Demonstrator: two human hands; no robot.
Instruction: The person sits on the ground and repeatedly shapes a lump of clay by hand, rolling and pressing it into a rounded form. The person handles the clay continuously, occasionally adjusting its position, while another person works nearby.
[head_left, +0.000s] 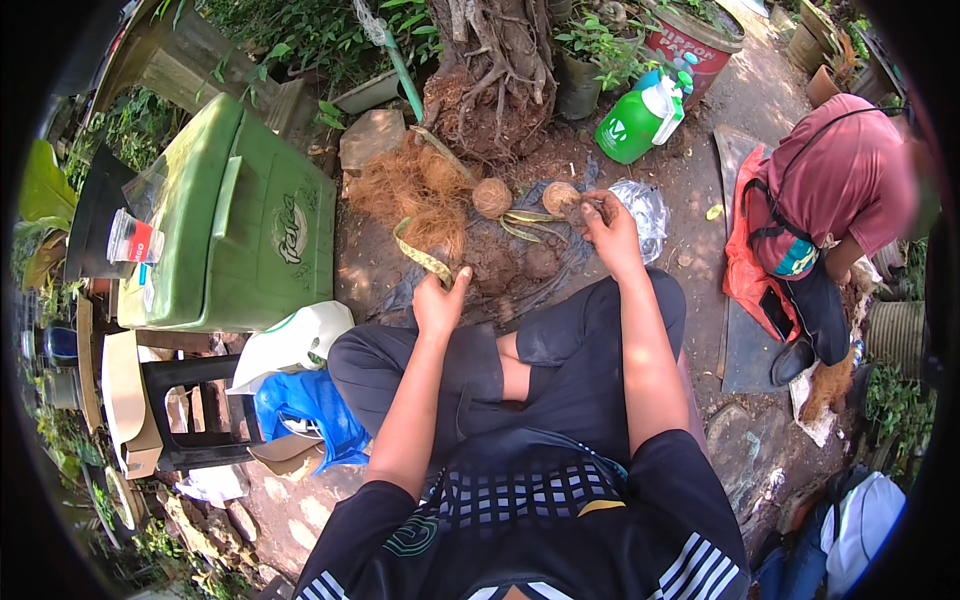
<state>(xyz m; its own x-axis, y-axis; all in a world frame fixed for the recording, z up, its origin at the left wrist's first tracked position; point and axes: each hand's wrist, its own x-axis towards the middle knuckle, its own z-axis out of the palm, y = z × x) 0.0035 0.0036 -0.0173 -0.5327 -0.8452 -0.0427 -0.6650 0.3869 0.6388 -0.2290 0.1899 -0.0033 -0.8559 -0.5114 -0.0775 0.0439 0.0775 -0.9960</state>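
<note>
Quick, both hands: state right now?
Left hand: closed, holding a long green-yellow leaf.
Right hand: curled near a brown ball; whether it holds anything can't be told.

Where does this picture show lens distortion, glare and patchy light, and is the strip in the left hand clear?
In the head view, a curved black border swallows the corners; also in the head view, silvery plastic throws bright glints, sunlight dapples the ground, and the green strip in the left hand is clear enough to make out.
</note>
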